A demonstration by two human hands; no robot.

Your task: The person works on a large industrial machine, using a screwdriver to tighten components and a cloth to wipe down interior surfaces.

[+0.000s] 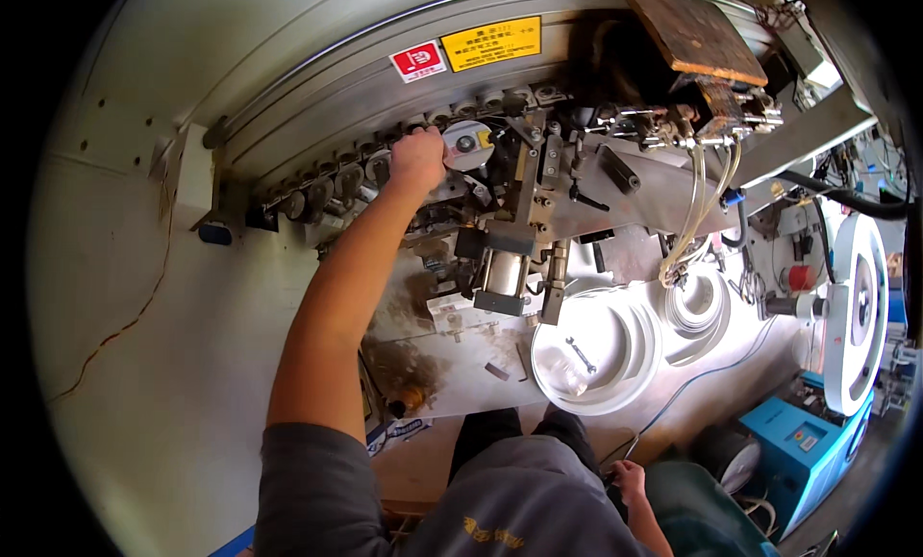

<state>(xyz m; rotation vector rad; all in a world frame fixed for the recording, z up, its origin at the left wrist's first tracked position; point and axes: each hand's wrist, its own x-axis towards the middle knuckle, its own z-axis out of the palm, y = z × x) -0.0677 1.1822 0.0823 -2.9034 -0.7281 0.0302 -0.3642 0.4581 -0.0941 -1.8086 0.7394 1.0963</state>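
Observation:
My left arm stretches up to the machine, where my left hand [419, 160] is closed at the row of metal rollers [348, 180]. It sits right against the edge of a round silver disc [468, 145] with a yellow patch. My fingertips are mostly hidden, so what they grip cannot be made out. Low at my right side, my right hand [631, 480] is closed near the end of a thin blue hose [707, 372]. A small silver tip shows just above it; what lies inside the fingers is hidden.
A metal cylinder block [504, 273] juts toward me. White round trays [646, 350] stand on the bench, one with a small wrench [581, 354] in it. At right are a large white wheel [851, 312] and a blue machine [793, 461]. Clear tubes [700, 211] hang above the bench.

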